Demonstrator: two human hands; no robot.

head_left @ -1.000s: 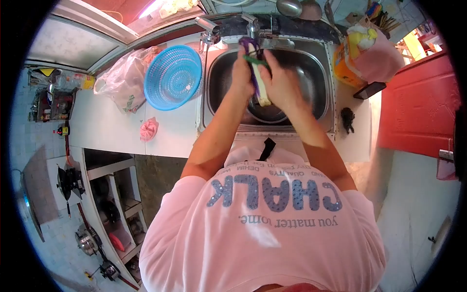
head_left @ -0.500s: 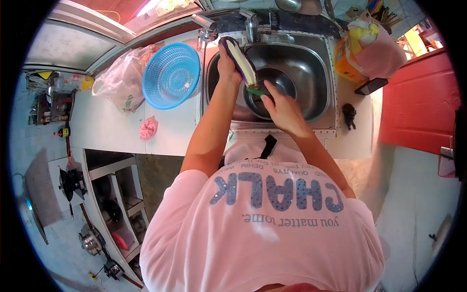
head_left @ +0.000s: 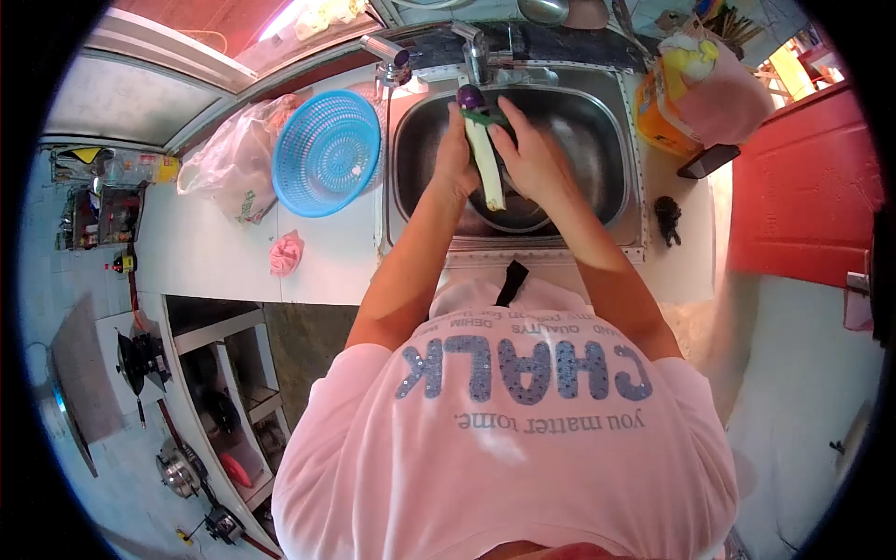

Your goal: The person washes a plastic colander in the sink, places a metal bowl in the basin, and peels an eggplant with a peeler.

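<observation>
A partly peeled eggplant (head_left: 486, 168), pale along its length with purple skin at the far end, is held over the metal sink (head_left: 605, 126). My left hand (head_left: 455, 157) is wrapped round its left side. In my right hand (head_left: 534, 159) is a green peeler (head_left: 485, 119), which lies across the eggplant near the purple end. Below the eggplant, a round metal bowl (head_left: 511, 220) sits in the sink, partly hidden by the eggplant and my right hand.
Left of the sink are a blue basket (head_left: 327, 154), a plastic bag (head_left: 231, 173) and a pink cloth (head_left: 286, 253). Two faucets (head_left: 474, 58) (head_left: 392, 65) stand behind. To the right are an orange container (head_left: 665, 110), a phone (head_left: 709, 161) and a dark scrubber (head_left: 667, 220).
Since half a second ago, the peeler has moved from the eggplant's near end to its far end. The eggplant has shifted right and stands straighter, and my hands are closer together.
</observation>
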